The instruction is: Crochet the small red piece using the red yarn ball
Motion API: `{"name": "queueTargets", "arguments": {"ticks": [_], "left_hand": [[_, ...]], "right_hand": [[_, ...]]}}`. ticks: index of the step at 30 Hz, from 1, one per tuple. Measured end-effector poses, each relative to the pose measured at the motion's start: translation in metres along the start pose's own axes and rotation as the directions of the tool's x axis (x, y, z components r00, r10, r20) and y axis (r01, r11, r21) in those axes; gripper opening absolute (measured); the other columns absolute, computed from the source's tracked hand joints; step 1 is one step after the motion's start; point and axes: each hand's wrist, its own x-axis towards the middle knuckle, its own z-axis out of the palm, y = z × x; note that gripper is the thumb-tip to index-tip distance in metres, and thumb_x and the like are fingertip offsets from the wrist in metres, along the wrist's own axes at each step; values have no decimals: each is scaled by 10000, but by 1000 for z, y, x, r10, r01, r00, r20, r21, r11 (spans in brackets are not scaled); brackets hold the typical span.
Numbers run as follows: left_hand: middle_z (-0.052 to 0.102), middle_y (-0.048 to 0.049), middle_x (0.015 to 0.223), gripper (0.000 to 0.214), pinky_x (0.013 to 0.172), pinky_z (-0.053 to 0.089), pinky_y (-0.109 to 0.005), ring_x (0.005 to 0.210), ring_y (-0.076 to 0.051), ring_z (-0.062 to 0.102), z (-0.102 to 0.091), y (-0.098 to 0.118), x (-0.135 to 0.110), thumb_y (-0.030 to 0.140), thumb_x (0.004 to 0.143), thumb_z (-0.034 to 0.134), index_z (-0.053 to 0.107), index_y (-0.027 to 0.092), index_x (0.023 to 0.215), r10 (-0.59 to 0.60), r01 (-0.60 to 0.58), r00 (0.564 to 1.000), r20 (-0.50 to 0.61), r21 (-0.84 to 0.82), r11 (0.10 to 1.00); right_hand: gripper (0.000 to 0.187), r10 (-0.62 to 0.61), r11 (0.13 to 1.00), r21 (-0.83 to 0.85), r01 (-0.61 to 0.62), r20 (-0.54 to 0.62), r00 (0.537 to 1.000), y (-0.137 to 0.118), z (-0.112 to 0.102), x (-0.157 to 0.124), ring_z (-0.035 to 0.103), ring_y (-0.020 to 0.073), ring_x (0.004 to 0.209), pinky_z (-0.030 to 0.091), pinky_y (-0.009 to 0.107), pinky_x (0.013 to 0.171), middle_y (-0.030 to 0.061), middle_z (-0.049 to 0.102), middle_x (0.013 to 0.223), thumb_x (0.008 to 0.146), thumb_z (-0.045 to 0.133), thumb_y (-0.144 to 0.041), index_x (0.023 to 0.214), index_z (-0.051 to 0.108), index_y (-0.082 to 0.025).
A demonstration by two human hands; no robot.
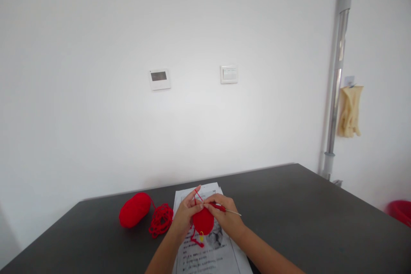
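My left hand pinches a round red crocheted piece above a printed paper sheet, with the red yarn running over its raised index finger. My right hand is closed on a crochet hook with a red grip and a metal shaft pointing right. A small yellow stitch marker hangs at the bottom of the piece. A red yarn skein lies to the left on the dark table, with a loose tangle of red yarn beside it.
A white wall stands behind the table with a small display panel and a light switch. At right a metal pipe rises, pale gloves hang on a hook, and a red bin sits low.
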Motion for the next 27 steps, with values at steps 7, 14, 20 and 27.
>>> {"name": "queueTargets", "arguments": {"ticks": [7,14,20,27], "left_hand": [[660,5,631,855,532,395,-211,533,-117,583,3,5,-4,192,503,850,537,162,1299,-31,31,1000,0,-18,999],[644,17,599,872,533,380,-208,511,-101,557,6,10,-7,171,501,849,526,155,1311,-19,20,1000,20,-13,1000],[622,22,589,920,531,370,-211,504,-99,540,5,6,-4,189,502,850,484,135,1344,-2,2,1000,16,-2,1000],[599,36,581,892,516,353,-208,496,-96,519,5,3,-3,207,521,842,493,175,1342,15,-15,1000,13,16,1000]], "right_hand": [[129,28,999,43,-29,20,999,-1,-1,1,644,169,695,496,243,655,37,715,730,801,612,-243,749,708,-176],[104,49,998,49,-50,19,999,0,0,1,636,165,678,491,244,643,36,708,710,770,623,-214,723,703,-167],[117,55,997,50,-55,5,998,0,1,1,631,162,675,487,243,637,32,701,706,780,613,-232,722,699,-177],[102,57,997,48,-57,3,998,-1,0,1,623,161,671,478,239,633,28,697,701,769,617,-213,718,696,-175]]}}
